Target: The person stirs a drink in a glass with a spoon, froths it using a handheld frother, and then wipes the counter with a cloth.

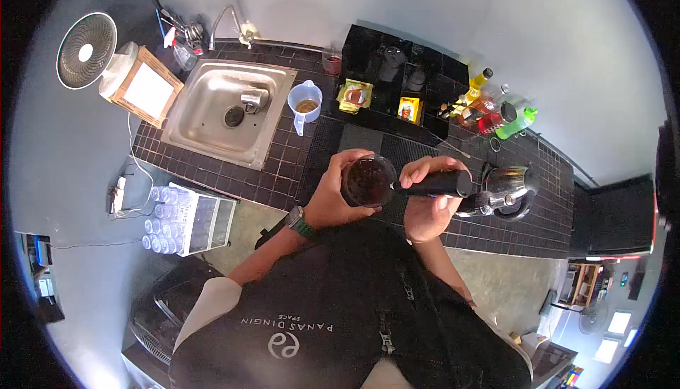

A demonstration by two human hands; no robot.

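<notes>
Glass point(367, 181) of dark liquid sits in left hand point(333, 198).

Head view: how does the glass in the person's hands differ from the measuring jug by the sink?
The glass is held up in the left hand, while the measuring jug stands on the black tiled counter. The glass looks dark inside; the jug is pale and translucent, with a little brownish liquid at the bottom. The jug has a handle; none shows on the glass. Both are open-topped.

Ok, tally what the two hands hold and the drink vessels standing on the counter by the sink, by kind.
Glass of dark drink, in left hand: 1
Black handheld tool, in right hand: 1
Measuring jug: 1
Small glass: 1
Total: 4
</notes>
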